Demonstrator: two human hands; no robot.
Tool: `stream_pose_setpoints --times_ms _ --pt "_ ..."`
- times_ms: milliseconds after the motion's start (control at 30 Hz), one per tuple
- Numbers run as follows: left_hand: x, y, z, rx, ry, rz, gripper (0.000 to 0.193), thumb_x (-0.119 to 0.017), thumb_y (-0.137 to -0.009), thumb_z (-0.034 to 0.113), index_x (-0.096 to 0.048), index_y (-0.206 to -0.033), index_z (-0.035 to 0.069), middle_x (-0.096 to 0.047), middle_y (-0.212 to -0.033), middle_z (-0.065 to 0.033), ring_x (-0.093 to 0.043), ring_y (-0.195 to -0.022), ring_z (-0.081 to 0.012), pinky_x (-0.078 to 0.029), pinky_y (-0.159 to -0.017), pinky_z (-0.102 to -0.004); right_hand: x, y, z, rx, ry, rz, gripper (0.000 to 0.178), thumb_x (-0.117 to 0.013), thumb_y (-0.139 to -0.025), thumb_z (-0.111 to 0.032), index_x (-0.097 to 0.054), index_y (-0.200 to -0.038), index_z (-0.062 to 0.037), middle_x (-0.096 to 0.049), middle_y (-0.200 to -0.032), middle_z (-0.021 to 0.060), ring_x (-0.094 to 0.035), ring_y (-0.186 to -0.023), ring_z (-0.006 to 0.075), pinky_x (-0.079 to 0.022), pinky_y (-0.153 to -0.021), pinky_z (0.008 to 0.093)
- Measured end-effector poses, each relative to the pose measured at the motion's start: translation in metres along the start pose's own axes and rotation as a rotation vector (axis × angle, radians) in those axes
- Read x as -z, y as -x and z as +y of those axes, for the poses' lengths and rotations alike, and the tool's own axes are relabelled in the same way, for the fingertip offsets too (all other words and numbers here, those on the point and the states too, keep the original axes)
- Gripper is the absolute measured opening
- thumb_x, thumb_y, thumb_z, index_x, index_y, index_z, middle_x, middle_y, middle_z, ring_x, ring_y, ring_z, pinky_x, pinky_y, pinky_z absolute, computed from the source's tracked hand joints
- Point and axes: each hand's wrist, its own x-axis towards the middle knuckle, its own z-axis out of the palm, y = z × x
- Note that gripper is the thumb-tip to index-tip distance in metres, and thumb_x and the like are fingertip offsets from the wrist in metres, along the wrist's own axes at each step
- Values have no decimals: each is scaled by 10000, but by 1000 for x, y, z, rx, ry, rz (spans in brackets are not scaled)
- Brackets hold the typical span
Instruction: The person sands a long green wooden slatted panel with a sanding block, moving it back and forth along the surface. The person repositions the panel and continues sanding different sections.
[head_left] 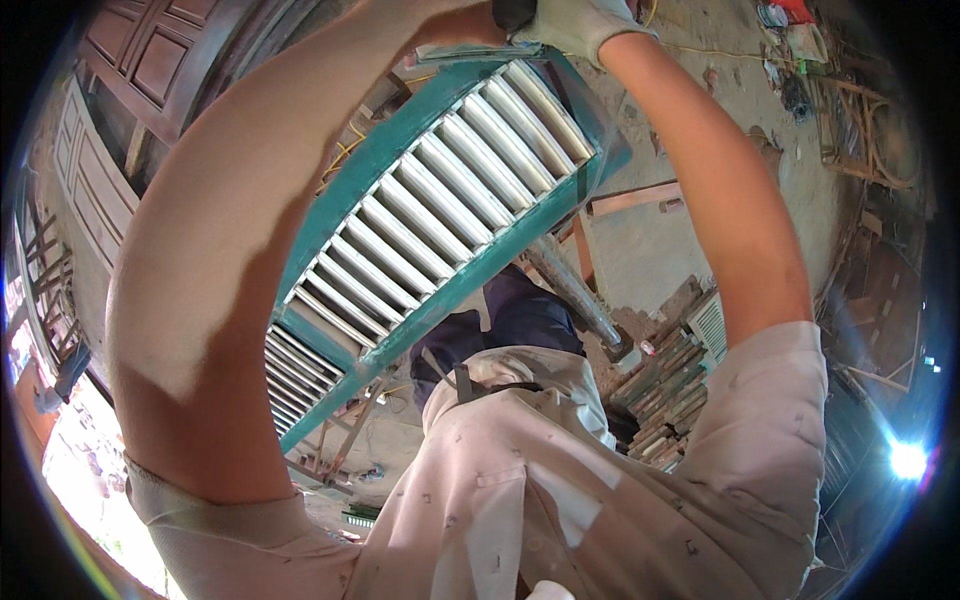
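Green shutter (430,222) with pale slats (487,162) slants before me. Wood strips (655,408) lie stacked at my right. Gloved right hand (575,25) beside left hand (478,22) near shutter's far end, both cropped at top; cannot tell how open, or what they hold.

- The louvred panel's frame (545,215) before you is teal green.
- Its slats (462,187) are silvery white, striped with shadow.
- Your right hand (575,25) wears an off-white glove (583,32).
- Your shirt (470,480) is pale beige, scattered with small dark motifs.
- Your trousers (530,310) are dark navy.
- A panelled door (165,65) to your left is reddish brown.
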Motion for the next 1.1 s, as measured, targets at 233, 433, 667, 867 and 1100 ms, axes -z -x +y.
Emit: stream_pose_setpoints --times_ms 233,433,667,867,1100 --pt "22 -11 46 -200 -90 -44 287 -603 -971 193 -676 -1234 104 -779 -1137 -210 -767 -1080 -401 -608 -921 -529 -34 20 35 -240 -109 80 591 -767 -832 -587 -803 -1116 -70 -808 -1102 202 -791 -1033 378 -625 -893 506" --pt "-39 -50 11 -241 42 218 379 -772 -817 249 -704 -1129 44 -770 -1141 -232 -758 -1101 -402 -607 -943 -521 -25 12 37 -133 -18 128 613 -824 -786 -587 -778 -1163 -105 -803 -1134 171 -783 -1052 359 -616 -921 491" --pt "27 54 29 120 150 40 464 -794 -762 237 -691 -1174 52 -762 -1139 -250 -739 -1098 -446 -584 -944 -538 1 -11 -5 200 37 1 413 -784 -831 -488 -791 -1076 -155 -821 -1048 150 -791 -1004 359 -621 -866 499" --pt "19 118 3 239 93 -32 620 -832 -774 311 -653 -1327 93 -771 -1187 -224 -741 -1138 -423 -590 -969 -523 -8 -9 -65 386 19 26 257 -700 -902 -327 -791 -1063 -149 -816 -1011 177 -801 -981 363 -611 -819 519" --pt "17 233 -14 420 191 -19 603 -849 -813 327 -661 -1357 146 -802 -1112 -171 -810 -889 -361 -626 -895 -499 -25 11 -163 505 -20 78 214 -652 -927 -246 -806 -1037 -148 -829 -1021 149 -811 -966 337 -615 -797 501"
